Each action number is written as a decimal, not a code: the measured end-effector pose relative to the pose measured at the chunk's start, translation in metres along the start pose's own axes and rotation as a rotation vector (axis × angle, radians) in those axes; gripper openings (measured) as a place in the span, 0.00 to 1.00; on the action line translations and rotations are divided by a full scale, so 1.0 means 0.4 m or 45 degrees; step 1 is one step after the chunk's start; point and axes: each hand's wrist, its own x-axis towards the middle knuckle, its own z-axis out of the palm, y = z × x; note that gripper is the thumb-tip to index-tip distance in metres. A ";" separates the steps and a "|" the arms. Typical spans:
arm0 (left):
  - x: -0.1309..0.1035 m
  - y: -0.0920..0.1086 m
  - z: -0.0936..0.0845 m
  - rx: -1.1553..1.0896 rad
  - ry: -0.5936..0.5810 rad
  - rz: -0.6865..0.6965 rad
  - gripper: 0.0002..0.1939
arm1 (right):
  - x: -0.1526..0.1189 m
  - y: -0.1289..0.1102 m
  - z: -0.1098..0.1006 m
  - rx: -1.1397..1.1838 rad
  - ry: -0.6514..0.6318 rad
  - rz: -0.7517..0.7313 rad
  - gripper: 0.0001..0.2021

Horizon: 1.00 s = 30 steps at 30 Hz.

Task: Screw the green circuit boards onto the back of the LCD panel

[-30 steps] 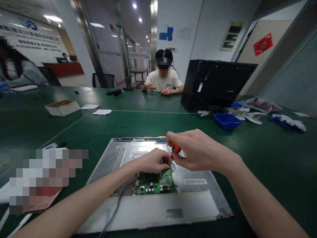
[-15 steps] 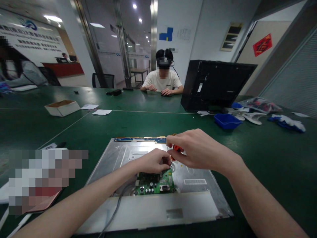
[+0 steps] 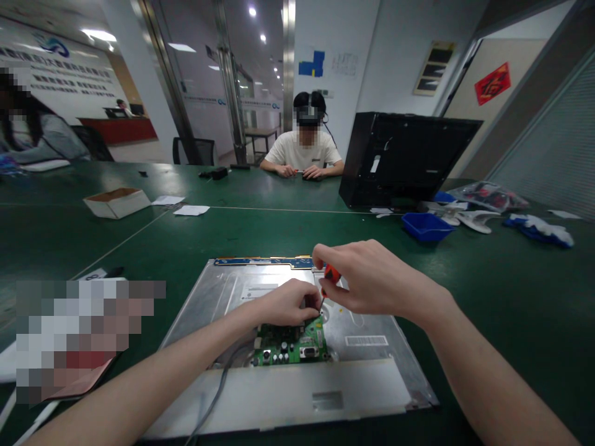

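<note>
A red and black screwdriver (image 3: pixel 331 273) is in my right hand (image 3: pixel 367 275), its thin shaft slanting down to the upper right corner of a green circuit board (image 3: pixel 290 350). Close beside the shaft's tip, my left hand (image 3: pixel 290 302) has its thumb and fingers pinched together over the board's top edge. What they hold, if anything, is hidden. The board sits on the metal back of a flat display panel (image 3: pixel 372 322). Along the panel's far edge runs a narrow blue circuit strip (image 3: pixel 260 262). A grey cable (image 3: pixel 218 396) passes beneath my left forearm.
A black monitor housing (image 3: pixel 409 161) stands at the far right, with a blue tray (image 3: pixel 426 227) in front of it. Gloves (image 3: pixel 539 229) lie further right. An open cardboard box (image 3: pixel 117 203) is at the left. Across the green table (image 3: pixel 260 229) sits another person (image 3: pixel 304 148).
The screwdriver stands more upright, and my right hand's fingers have shifted on its handle. My left hand stays in place. The person across the table has moved their hands slightly.
</note>
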 end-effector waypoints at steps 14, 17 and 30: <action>0.001 0.001 0.001 -0.011 -0.004 -0.024 0.03 | 0.001 0.003 0.001 -0.017 0.008 0.012 0.06; 0.000 -0.004 0.001 -0.005 -0.020 0.025 0.04 | -0.001 0.004 0.000 0.041 -0.001 -0.005 0.10; -0.001 0.007 -0.003 0.015 -0.004 0.026 0.03 | 0.001 0.003 0.002 0.011 0.008 0.019 0.10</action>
